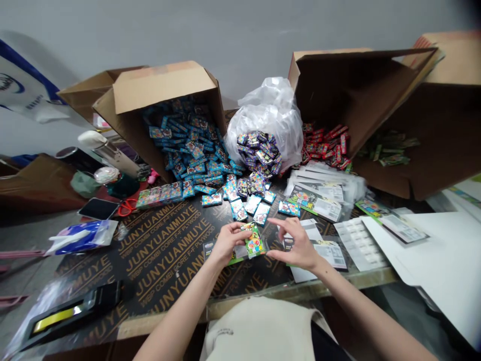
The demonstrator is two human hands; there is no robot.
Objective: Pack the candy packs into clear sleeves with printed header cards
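My left hand (228, 244) is closed on a small green printed packet (255, 241), thumb across its face. Just to the right, my right hand (298, 244) has its thumb and forefinger spread apart, with nothing between them; the thumb tip is close to the packet's edge. Part of a flat printed card in a clear sleeve (236, 259) shows beneath the packet and my left hand. Beyond both hands lie several loose small blue packets (239, 209), some with their pale sides up. Printed cards in clear sleeves (330, 253) lie under and beside my right hand.
A carton of blue packets (165, 82) stands at back left, beside a clear bag (270, 113) of purple packets. Cartons at right hold red packets (330, 145) and green ones (393, 150). Red scissors (127, 207), a phone (98, 208) and a tape dispenser (71, 316) lie left.
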